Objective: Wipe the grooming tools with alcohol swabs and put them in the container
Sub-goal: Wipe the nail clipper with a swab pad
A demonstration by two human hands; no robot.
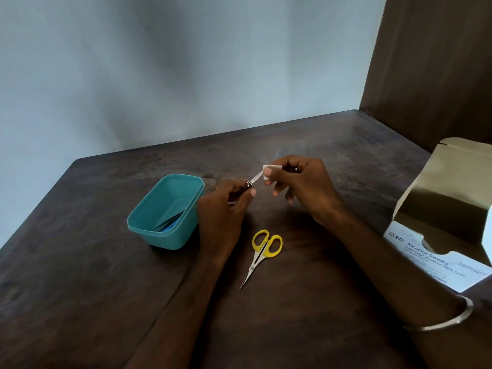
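A: What sits furthest left on your table (80, 262)?

B: The tub (165, 211), teal, left of centre. Down at its bottom lie flat tools (170, 223), one of them blue; you can't make out more than that.

A: And your left hand (222, 211)?

B: Just right of the tub, above the table. You grip a clipper (249, 184) in curled fingers, thumb on top, and only its metal end shows past them. Its thin lever (257, 177) sticks up and to the right.

A: Where does the lever end?

B: In the swab (269, 171), at centre frame. Your right hand (306, 187) pinches that white swab around the lever's tip between thumb and forefinger, the other fingers loosely curled below.

A: What lies lower down?

B: The scissors (262, 253), flat on the table between your forearms, closed, yellow loops toward the hands, point toward the bottom edge.

A: And at the right?

B: The box (436, 251) of swabs at the right edge, flap up, and a bangle (450, 319) on your right wrist at lower right.
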